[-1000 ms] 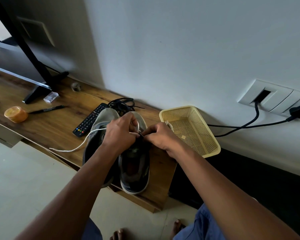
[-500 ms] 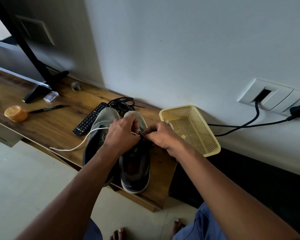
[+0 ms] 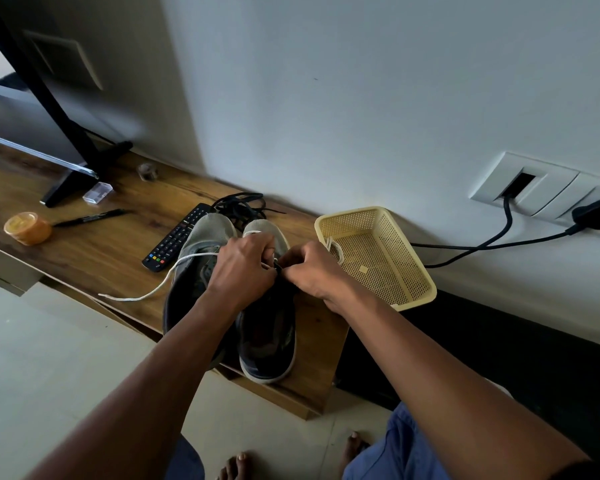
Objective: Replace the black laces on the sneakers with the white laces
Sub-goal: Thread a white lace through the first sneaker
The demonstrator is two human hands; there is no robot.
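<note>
A: Where's the work?
B: On the right sneaker (image 3: 267, 327), near the worktop's (image 3: 94, 251) front edge; both hands meet over its eyelets

A: Grips?
B: Left hand (image 3: 243, 268) and right hand (image 3: 312, 271) each pinch the white lace (image 3: 160, 285), which trails left

The shelf (image 3: 94, 251) is showing grained wood with a dull sheen; the sneakers (image 3: 257, 327) are looking like matt woven cloth with smooth pale rubber soles; the basket (image 3: 416, 292) is appearing as perforated yellow plastic; the white lace (image 3: 160, 287) is lying as braided cord; the remote (image 3: 174, 242) is showing matt black plastic; the wall (image 3: 361, 98) is looking smooth and matt.
</note>
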